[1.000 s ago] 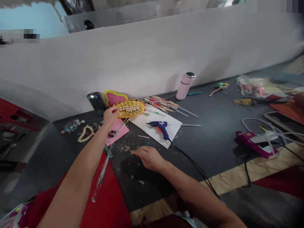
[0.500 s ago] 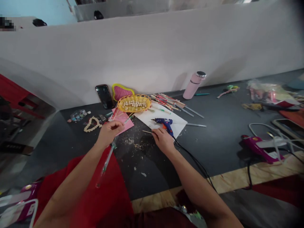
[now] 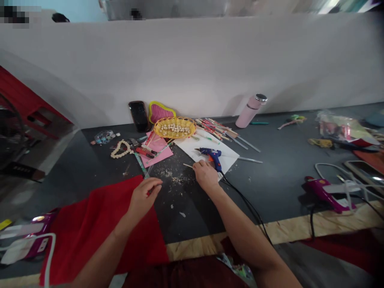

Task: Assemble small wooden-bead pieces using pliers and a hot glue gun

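The right hand (image 3: 207,175) is lying nearer, its fingertips touching the thin stick (image 3: 187,165) pointing leftward; whether its grip or the left hand's (image 3: 143,197) is holding anything, I cannot tell.

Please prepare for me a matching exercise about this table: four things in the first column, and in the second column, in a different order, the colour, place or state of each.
Column 1
1. Basket
2. Blue glue gun
3. Bottle
4. Right hand

Column 2
A. Pink, with a silver lid
B. Fingers at one end of a thin stick
C. Yellow, with pale beads inside
D. Lying on the white sheet

Right pairs: 1-C, 2-D, 3-A, 4-B
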Tool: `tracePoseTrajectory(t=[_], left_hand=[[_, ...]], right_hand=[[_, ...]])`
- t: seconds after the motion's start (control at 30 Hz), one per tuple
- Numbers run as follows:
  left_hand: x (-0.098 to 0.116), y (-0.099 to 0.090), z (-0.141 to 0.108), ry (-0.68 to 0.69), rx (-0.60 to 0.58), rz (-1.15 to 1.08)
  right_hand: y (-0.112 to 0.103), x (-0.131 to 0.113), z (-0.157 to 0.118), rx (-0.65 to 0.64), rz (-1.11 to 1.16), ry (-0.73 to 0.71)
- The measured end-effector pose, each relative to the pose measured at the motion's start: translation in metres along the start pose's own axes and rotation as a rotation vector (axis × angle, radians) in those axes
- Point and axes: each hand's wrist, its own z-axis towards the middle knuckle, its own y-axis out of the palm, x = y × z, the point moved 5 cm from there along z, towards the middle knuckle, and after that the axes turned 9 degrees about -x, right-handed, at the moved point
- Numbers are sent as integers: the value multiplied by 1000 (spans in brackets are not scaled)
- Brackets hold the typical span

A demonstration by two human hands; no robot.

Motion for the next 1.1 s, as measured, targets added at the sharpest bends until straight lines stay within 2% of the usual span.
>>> tracePoseTrajectory(t=[0.13, 0.23, 0.4, 0.5, 0.63, 0.77, 0.87, 1.1], left_hand=[[26, 16, 2, 175, -19, 156], [40, 20, 9, 264, 33, 225], [45, 24, 15, 392, 87, 326], [44, 23, 13, 458, 100, 335], [41, 23, 12, 461, 79, 297], [29, 29, 15, 333, 10, 233], [24, 29, 15, 249, 17, 218], [39, 25, 13, 337, 57, 272]], right_hand=[[-12, -17, -7, 62, 50, -149], [-19, -38, -19, 66, 73, -289], [-17, -67, -40, 114, 215, -591], [-18, -74, -47, 150, 331, -684], [-22, -73, -47, 135, 482, -684], [-17, -61, -41, 78, 591, -553], [-17, -54, -38, 45, 597, -478], [-26, -64, -43, 59, 501, -568]])
